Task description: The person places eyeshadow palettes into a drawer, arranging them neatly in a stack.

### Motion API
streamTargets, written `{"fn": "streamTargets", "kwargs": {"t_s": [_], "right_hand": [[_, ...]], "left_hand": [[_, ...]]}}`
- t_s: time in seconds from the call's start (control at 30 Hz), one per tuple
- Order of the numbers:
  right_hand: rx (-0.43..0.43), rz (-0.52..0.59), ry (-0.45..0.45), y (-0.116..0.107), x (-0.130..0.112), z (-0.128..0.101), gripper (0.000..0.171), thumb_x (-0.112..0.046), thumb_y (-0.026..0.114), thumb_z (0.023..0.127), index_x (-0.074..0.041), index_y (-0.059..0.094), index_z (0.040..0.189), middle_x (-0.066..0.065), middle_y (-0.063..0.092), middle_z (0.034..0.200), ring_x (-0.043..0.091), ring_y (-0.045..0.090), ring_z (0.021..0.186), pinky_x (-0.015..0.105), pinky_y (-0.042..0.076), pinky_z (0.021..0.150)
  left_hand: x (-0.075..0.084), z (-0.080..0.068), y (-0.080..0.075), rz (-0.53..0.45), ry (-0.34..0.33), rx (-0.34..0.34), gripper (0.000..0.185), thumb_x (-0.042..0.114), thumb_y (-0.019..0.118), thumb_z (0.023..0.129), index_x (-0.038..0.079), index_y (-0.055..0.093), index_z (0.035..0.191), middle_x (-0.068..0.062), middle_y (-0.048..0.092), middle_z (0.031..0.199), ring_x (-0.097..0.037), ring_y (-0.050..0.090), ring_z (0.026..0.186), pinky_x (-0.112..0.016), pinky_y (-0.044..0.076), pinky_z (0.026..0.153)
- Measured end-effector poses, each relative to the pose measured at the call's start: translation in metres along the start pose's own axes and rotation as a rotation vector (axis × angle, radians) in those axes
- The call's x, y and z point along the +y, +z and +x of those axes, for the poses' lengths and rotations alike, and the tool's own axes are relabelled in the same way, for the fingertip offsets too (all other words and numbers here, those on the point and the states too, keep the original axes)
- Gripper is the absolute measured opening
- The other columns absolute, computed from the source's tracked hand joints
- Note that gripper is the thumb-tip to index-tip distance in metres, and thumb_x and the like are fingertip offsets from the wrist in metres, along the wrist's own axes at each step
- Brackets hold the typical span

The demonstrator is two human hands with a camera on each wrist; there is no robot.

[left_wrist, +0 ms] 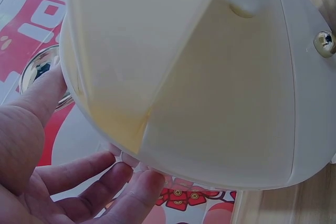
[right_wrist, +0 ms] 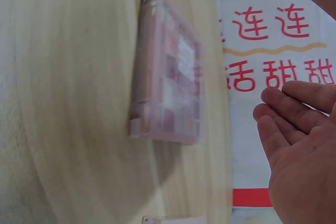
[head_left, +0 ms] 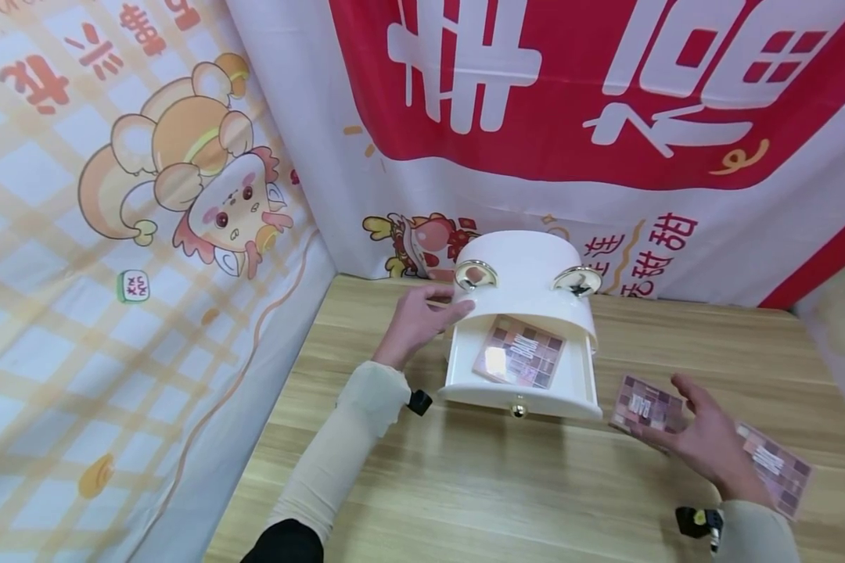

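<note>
A white storage box (head_left: 523, 262) with gold rings stands on the table, its front drawer (head_left: 573, 367) pulled out. An eyeshadow palette (head_left: 523, 356) with pink and brown squares lies in the drawer. My left hand (head_left: 417, 319) rests on the box's left side; in the left wrist view its thumb and fingertips are at the curved edge. Over a second eyeshadow palette (head_left: 644, 404), right of the drawer, my right hand (head_left: 704, 438) spreads its thumb and fingers. In the right wrist view those fingers (right_wrist: 294, 124) are extended and apart from the palette (right_wrist: 173, 77).
A third palette (head_left: 778, 469) lies partly behind my right wrist on the wooden table (head_left: 521, 500). A gold knob (head_left: 518, 408) sits on the drawer front. Printed cloth hangs at the back (head_left: 422, 188) and along the left side (head_left: 183, 328).
</note>
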State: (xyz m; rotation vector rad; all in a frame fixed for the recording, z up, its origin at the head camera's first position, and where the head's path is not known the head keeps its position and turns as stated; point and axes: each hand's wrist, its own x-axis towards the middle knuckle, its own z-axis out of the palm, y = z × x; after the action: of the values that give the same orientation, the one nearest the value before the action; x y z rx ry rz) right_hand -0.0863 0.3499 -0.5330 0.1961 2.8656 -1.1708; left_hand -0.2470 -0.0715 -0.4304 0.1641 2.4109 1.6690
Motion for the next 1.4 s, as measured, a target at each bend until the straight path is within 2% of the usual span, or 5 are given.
{"fn": "streamTargets", "kwargs": {"t_s": [0.33,0.73,1.0,1.27,1.4], "right_hand": [[-0.029,-0.051,0.001,0.008,0.024,0.006,0.138,-0.05,0.094,0.063,0.011,0.011,0.154,0.044,0.016,0.151,0.067,0.019,0.133,0.08,0.018,0.101],[-0.071,-0.134,-0.048,0.013,0.042,0.012,0.148,-0.056,0.095,0.053,0.018,0.012,0.15,0.048,0.026,0.143,0.066,0.03,0.125,0.078,0.024,0.099],[-0.102,-0.188,-0.032,0.016,0.044,0.017,0.146,-0.057,0.095,0.051,0.019,0.017,0.148,0.046,0.031,0.139,0.063,0.034,0.122,0.077,0.028,0.099],[-0.092,-0.222,-0.043,0.016,0.051,0.024,0.127,-0.05,0.098,0.051,0.017,0.034,0.138,0.041,0.042,0.128,0.058,0.044,0.113,0.074,0.034,0.096],[-0.098,-0.222,-0.036,0.015,0.052,0.025,0.127,-0.051,0.098,0.049,0.017,0.034,0.137,0.041,0.043,0.126,0.057,0.046,0.11,0.074,0.035,0.095]], "left_hand": [[-0.001,0.001,-0.001,-0.014,-0.01,-0.003,0.072,0.059,0.084,0.074,0.014,0.067,0.127,-0.004,0.067,0.111,-0.02,0.068,0.094,-0.034,0.06,0.071],[-0.001,0.001,-0.002,-0.016,-0.023,-0.004,0.069,0.057,0.084,0.075,0.014,0.067,0.127,-0.004,0.068,0.11,-0.02,0.068,0.093,-0.035,0.06,0.071],[-0.001,0.001,-0.001,-0.019,-0.024,-0.006,0.072,0.057,0.084,0.074,0.014,0.067,0.128,-0.003,0.068,0.111,-0.02,0.068,0.094,-0.034,0.06,0.072],[-0.002,0.002,-0.001,-0.008,-0.026,-0.003,0.073,0.059,0.084,0.074,0.015,0.067,0.129,-0.001,0.068,0.11,-0.018,0.068,0.093,-0.034,0.06,0.073],[-0.002,0.002,-0.001,-0.005,-0.026,-0.002,0.072,0.059,0.084,0.074,0.014,0.067,0.128,0.0,0.068,0.11,-0.018,0.068,0.093,-0.034,0.06,0.073]]}}
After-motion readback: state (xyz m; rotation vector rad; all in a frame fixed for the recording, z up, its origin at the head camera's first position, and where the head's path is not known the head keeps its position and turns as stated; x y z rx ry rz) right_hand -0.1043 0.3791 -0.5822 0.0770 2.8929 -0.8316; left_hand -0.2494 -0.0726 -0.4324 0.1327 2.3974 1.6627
